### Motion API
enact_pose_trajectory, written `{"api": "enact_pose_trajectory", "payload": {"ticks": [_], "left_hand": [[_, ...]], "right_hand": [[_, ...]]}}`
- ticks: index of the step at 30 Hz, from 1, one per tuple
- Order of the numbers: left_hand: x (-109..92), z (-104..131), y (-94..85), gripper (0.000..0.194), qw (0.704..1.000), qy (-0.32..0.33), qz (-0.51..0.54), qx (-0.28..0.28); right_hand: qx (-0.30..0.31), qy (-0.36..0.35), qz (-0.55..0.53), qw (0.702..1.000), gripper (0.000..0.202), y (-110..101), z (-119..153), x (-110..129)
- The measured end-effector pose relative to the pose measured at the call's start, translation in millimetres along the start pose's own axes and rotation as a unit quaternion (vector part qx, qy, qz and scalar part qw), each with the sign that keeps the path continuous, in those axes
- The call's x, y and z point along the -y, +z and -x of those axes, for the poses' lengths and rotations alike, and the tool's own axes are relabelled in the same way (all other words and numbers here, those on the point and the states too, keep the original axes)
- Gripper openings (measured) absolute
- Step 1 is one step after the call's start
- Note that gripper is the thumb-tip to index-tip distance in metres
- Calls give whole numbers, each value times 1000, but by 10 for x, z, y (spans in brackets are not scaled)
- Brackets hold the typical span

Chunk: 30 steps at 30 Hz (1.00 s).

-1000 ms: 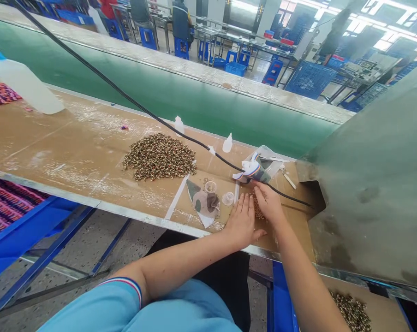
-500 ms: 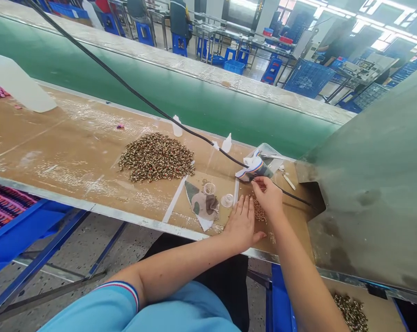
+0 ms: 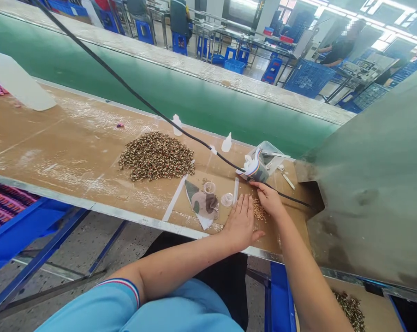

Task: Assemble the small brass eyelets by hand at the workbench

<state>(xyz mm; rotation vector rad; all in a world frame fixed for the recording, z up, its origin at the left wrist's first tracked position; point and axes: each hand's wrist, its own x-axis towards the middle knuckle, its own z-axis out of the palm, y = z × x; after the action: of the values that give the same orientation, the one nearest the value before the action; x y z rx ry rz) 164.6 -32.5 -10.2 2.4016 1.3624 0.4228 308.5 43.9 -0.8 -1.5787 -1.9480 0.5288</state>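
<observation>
Over the near edge of the bench (image 3: 87,159), toward its right end, the left hand (image 3: 239,225) lay flat and palm down, fingers together toward the far edge and thumb spread right; it matched its earlier pose, and whether anything lay beneath the palm could not be told. Just right of its fingers was the small pile of tiny brown pieces (image 3: 258,210). The right hand (image 3: 270,199), its bent fingers raised half a second before, had lowered and straightened them along the pile's far side, pointing left; whether they had hold of anything could not be told. Beyond its fingertips, the camouflage cloth bundle (image 3: 259,172) had changed its folds, baring more of the clear tray (image 3: 271,148) behind. Two white bottles (image 3: 227,142) stood near the far edge. Far off, past the green belt (image 3: 194,108), a dark-clothed person (image 3: 340,50) now showed more plainly.
</observation>
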Motion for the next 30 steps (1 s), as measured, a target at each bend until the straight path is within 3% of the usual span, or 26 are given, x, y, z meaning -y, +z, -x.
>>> {"api": "enact_pose_trajectory", "payload": {"ticks": [8, 17, 22, 27, 30], "left_hand": [[17, 56, 8, 91, 999, 17, 20, -42], [39, 99, 8, 111, 995, 5, 34, -91], [45, 82, 43, 115, 995, -1, 31, -99], [52, 67, 25, 113, 996, -7, 34, -79], [59, 63, 20, 113, 996, -8, 38, -78]], "right_hand": [[103, -78, -17, 991, 40, 20, -5, 106], [130, -153, 24, 979, 42, 15, 102, 175], [106, -131, -8, 986, 43, -48, 310, 167], [-3, -32, -25, 999, 40, -100, 474, 13], [13, -12, -18, 1000, 46, -75, 549, -59]]}}
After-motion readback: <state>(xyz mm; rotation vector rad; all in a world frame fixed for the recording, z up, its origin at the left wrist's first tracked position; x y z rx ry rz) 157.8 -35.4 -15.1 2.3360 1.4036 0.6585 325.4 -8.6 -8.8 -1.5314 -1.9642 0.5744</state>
